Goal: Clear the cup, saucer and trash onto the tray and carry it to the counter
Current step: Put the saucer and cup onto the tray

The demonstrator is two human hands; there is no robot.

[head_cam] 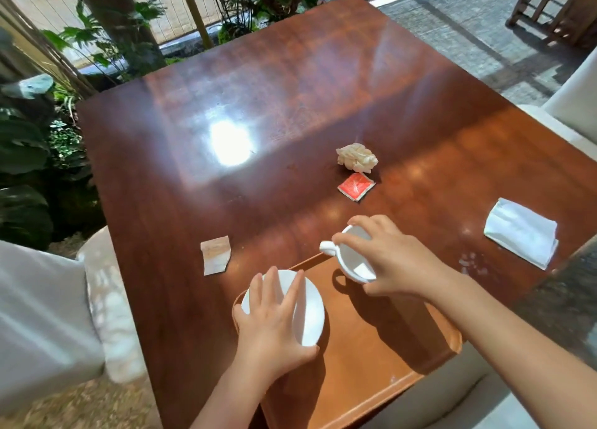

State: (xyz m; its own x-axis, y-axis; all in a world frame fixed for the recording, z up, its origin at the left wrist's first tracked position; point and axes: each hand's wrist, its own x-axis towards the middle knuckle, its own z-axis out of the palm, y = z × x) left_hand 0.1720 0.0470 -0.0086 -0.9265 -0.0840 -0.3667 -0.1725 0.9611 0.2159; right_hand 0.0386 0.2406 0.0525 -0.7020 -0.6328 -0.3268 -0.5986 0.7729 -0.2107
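My left hand (269,325) grips a white saucer (310,312) by its near rim, over the left end of the brown tray (371,364). Over the tray's far edge, my right hand (392,260) holds a white cup (352,260) from above by its rim, tilted, handle pointing left. On the table beyond lie a crumpled white napkin (357,158), a red sachet (356,186) and a torn tan sachet (215,255).
A folded white napkin (521,232) lies on the wooden table (258,105) at the right. White cushioned seats stand at the left (42,306) and right (575,96). Plants (38,144) border the table's far left side.
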